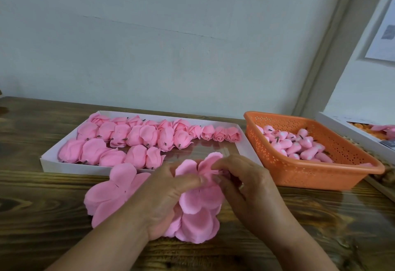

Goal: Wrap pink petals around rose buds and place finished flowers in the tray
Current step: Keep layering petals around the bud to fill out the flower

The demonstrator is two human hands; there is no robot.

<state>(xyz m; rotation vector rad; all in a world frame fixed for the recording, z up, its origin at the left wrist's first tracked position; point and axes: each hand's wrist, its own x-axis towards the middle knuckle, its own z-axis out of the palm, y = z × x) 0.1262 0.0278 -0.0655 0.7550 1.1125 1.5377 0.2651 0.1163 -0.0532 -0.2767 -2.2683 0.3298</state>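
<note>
Both your left hand (pixel 168 193) and right hand (pixel 241 183) grip the petal sheet (pixel 201 198); the tray (pixel 89 169) lies just beyond, leftward.

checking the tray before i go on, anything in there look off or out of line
Mostly tidy. In the white tray, four small flowers at the back row's right end show their faces, while the bigger ones lie stem-out.

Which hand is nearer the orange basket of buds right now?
Right. The right hand pinches petals just left of the orange basket; the left hand works farther left, over the petal pile.
</note>
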